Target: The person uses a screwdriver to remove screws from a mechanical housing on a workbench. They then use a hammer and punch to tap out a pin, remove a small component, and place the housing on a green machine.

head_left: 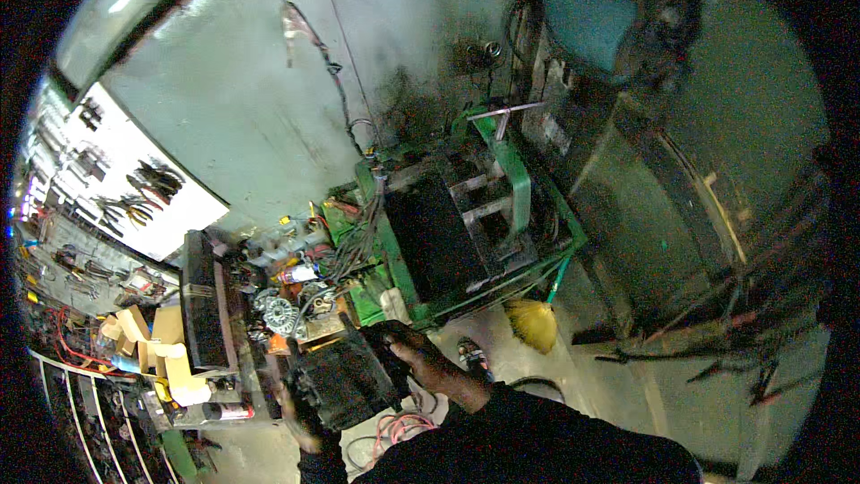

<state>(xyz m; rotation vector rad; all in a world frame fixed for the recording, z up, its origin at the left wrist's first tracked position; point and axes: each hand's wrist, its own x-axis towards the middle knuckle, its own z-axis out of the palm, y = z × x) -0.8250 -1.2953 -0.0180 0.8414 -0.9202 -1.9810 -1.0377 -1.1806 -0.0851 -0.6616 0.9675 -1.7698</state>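
Between my two hands, in front of my body, is a black box-shaped part (348, 385) with a rough, dark upper face; its exact kind does not show. My left hand (302, 417) grips its left side, and the fingers are partly hidden in shadow. From the right, my right hand (421, 357) is closed on the opposite upper edge, its fingertips dark and hard to see. Just beyond the part lies a cluttered bench with a silvery finned round piece (279, 314) and a small white spray can (300, 274).
A green metal workbench (394, 280) with a dark top stands ahead, against the wall. To its right leans a yellow broom (532, 324). Pink cable (394, 430) coils on the floor. At left are opened cardboard boxes (170, 367), a black upright panel (202, 314) and a white tool board (125, 170).
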